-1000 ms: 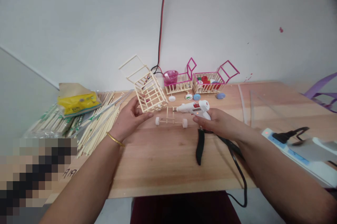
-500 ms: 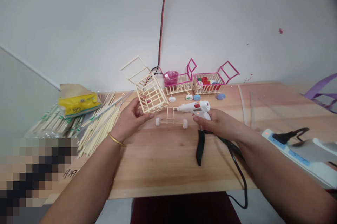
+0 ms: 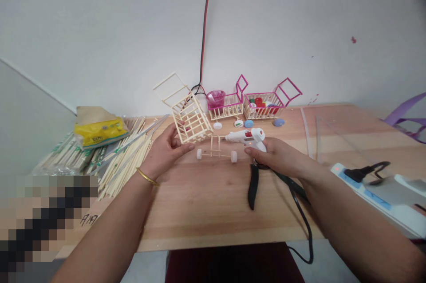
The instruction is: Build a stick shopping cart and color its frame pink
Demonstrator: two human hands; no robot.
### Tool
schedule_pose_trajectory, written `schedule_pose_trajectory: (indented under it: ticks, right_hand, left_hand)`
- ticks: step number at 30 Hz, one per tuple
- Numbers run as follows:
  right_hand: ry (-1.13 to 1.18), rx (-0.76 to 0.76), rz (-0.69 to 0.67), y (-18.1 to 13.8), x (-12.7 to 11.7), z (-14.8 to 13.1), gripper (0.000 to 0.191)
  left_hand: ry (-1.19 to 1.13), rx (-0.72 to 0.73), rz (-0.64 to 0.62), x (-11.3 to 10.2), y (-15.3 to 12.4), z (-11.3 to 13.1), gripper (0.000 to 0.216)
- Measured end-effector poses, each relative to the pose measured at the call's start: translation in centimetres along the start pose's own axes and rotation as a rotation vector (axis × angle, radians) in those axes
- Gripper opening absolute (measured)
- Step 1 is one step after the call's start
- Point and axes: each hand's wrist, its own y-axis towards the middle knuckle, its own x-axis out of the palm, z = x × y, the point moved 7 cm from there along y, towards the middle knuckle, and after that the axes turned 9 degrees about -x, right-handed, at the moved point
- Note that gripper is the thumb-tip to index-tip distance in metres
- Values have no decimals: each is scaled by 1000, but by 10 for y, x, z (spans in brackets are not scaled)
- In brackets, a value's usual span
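Note:
My left hand grips a small cart body of pale wooden sticks, tilted up above the wooden table. My right hand is closed round a white hot glue gun whose nozzle points left. Between the hands a stick frame with white wheels lies on the table, just under the nozzle. A gold bangle sits on my left wrist.
Black pliers lie near my right wrist. Two pink-trimmed stick carts with coloured caps stand at the wall. A heap of bamboo sticks with a yellow packet lies left. A white power strip lies right.
Almost nothing has moved; the glue gun has shifted a touch to the right and the view has drifted slightly.

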Motion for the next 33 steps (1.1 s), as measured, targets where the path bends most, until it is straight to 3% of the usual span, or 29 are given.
schedule_pose_trajectory:
  ticks: [5,12,17,33]
  right_hand:
    - [-7,-6,71,0,-5,1,41]
    - [59,-94,32,4,13,-12,33]
    - [97,-61,27,7,21,-10,33]
    - [88,-68,17,7,21,-14,32]
  left_hand:
    - [-8,4,4,0,0,1,53]
    - [-12,17,-10,1,0,2,53]
    - [-7,15,-8,0,-1,2,53]
    - [51,-1,-8,2,-2,3,54]
